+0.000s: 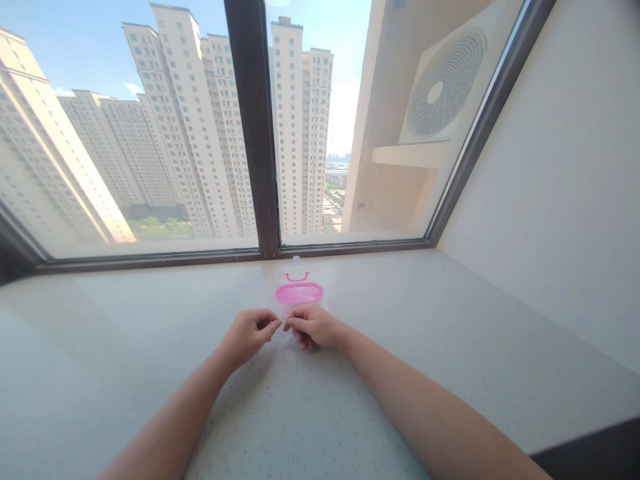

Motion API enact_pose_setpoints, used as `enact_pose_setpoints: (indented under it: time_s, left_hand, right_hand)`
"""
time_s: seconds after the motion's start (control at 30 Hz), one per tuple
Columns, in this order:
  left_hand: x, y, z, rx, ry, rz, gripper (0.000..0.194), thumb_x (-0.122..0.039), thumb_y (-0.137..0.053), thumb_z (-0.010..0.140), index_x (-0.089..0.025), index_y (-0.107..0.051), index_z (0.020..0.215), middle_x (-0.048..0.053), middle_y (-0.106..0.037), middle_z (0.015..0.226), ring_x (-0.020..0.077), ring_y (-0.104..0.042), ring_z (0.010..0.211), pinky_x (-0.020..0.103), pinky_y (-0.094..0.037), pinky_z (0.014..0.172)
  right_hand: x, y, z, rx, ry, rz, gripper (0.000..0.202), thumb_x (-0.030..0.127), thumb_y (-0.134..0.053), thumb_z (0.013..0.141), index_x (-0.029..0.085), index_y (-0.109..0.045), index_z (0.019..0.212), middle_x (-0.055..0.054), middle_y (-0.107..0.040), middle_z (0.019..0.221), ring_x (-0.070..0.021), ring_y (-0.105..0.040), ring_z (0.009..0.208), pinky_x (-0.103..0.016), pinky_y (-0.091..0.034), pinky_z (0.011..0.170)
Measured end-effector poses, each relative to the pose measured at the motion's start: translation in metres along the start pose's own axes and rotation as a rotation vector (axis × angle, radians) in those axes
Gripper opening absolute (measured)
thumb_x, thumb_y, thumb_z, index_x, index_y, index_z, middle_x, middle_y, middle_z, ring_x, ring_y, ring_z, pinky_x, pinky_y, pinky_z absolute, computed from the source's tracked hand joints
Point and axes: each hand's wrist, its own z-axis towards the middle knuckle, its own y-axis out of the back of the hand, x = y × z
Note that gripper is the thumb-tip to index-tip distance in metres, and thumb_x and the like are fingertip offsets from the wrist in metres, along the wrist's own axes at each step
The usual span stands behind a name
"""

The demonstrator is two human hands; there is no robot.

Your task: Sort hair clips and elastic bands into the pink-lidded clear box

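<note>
My left hand is closed in a pinch, thumb against fingertips, just above the pale speckled windowsill. Facing it, a small gap away, my right hand is also pinched, with its lower fingers curled under. Whatever sits between the fingertips of either hand is too small or too hidden to name. Right behind my hands stands a small oval plastic box with a pink rim. Its clear lid, with a pink carrying handle, is tipped back open toward the window. My right hand hides the box's lower front.
The speckled sill spreads around my hands. A dark window frame rises behind the box, with tall buildings and an air-conditioner unit outside. A white wall bounds the right side.
</note>
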Motion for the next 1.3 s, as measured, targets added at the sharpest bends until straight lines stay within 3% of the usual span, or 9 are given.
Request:
enact_pose_setpoints:
  time_s: [1.3]
  left_hand:
    - [-0.0001,-0.0016,0.0011,0.011,0.015,-0.020,0.029,-0.038,-0.052,0.078,-0.015,-0.066,0.068,0.000,-0.059,0.051,0.0129,-0.051,0.050,0.021,-0.036,0.049]
  right_hand:
    - [0.0000,0.0010,0.0005,0.004,-0.031,-0.013,0.016,0.026,-0.049,0.084,0.013,-0.058,0.081,0.004,-0.052,0.052,-0.0064,-0.049,0.039,-0.016,-0.036,0.037]
